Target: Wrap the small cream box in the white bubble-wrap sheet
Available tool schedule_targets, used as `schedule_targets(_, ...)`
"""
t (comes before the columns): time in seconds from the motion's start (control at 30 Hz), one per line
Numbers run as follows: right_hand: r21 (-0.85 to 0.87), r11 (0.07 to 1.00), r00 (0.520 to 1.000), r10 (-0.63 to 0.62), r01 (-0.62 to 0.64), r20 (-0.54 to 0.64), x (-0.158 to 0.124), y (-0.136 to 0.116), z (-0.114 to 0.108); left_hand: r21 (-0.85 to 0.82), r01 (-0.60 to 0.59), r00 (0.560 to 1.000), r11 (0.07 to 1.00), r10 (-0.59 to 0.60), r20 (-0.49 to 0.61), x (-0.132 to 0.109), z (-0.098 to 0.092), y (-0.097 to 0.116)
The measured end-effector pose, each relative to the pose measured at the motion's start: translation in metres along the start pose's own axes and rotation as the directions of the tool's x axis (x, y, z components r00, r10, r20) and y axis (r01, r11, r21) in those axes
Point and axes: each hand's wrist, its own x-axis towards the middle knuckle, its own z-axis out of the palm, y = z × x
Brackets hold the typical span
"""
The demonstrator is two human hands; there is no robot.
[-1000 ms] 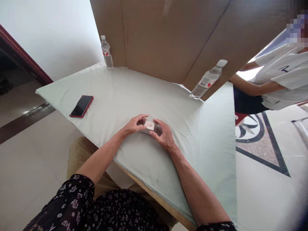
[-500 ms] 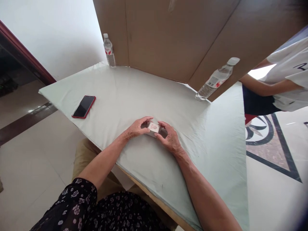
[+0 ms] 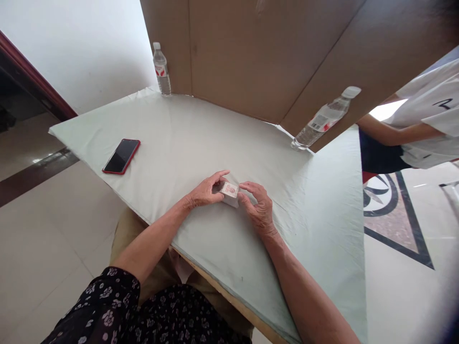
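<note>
A small pale box with a pink mark on top (image 3: 229,190) sits on the pale green cloth of the table (image 3: 186,143). My left hand (image 3: 204,191) curls round its left side, thumb and fingers closed on it. My right hand (image 3: 258,206) pinches its right end with bent fingers. Both wrists rest on the cloth near the table's front edge.
A red-cased phone (image 3: 121,156) lies screen up at the left. Two water bottles stand against a tall cardboard screen (image 3: 251,52): one at the back left (image 3: 161,70), one leaning at the right (image 3: 324,117). Another person in a white shirt (image 3: 426,114) sits at the right.
Both hands stay on the small box and have turned it slightly. My right fingers have shifted up onto its end. The view has drifted a little.
</note>
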Motion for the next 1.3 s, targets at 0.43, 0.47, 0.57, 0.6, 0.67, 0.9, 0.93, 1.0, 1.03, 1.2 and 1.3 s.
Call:
schedule_targets(0.43,-0.410,0.845,0.932,-0.253,0.343,0.259,0.021,-0.026,-0.007,0.092,-0.018,0.999,0.996,0.021,-0.026,-0.003,0.005,0.006)
schedule_targets(0.47,-0.426,0.828,0.924,-0.264,0.364,0.276,0.023,-0.028,-0.006,0.094,-0.018,0.999,0.995,0.021,-0.032,-0.003,0.005,0.006)
schedule_targets(0.57,-0.420,0.841,0.930,-0.236,0.341,0.282,0.028,-0.030,-0.003,0.094,-0.029,0.998,0.995,0.033,-0.048,-0.004,0.008,0.006)
schedule_targets(0.6,-0.406,0.863,0.943,-0.205,0.300,0.261,0.031,-0.029,-0.003,0.096,-0.032,0.998,0.995,0.038,-0.054,-0.004,0.008,0.006)
schedule_targets(0.67,-0.367,0.910,0.970,-0.119,0.191,0.210,0.037,-0.026,-0.002,0.097,-0.036,0.997,0.995,0.042,-0.063,-0.005,0.010,0.006)
schedule_targets(0.9,-0.201,0.980,0.984,0.043,-0.007,0.174,0.075,-0.009,0.002,-0.057,0.002,0.993,0.998,-0.009,-0.120,-0.004,0.013,0.007)
schedule_targets(0.93,-0.188,0.982,0.984,0.051,-0.018,0.168,0.081,-0.006,0.003,-0.106,0.029,0.991,0.994,-0.043,-0.127,-0.003,0.012,0.008)
schedule_targets(1.0,-0.175,0.984,0.985,0.070,-0.042,0.157,0.093,0.001,0.006,-0.224,0.074,0.987,0.972,-0.104,-0.122,-0.002,0.011,0.009)
schedule_targets(1.03,-0.177,0.983,0.985,0.081,-0.053,0.153,0.099,0.004,0.007,-0.284,0.088,0.985,0.955,-0.125,-0.116,-0.002,0.010,0.009)
schedule_targets(1.2,-0.207,0.975,0.982,0.113,-0.080,0.152,0.130,0.026,0.016,-0.473,0.138,0.977,0.870,-0.197,-0.078,0.000,0.007,0.013)
schedule_targets(1.3,-0.204,0.973,0.982,0.135,-0.106,0.133,0.143,0.040,0.018,-0.531,0.195,0.964,0.825,-0.261,-0.052,0.001,0.008,0.014)
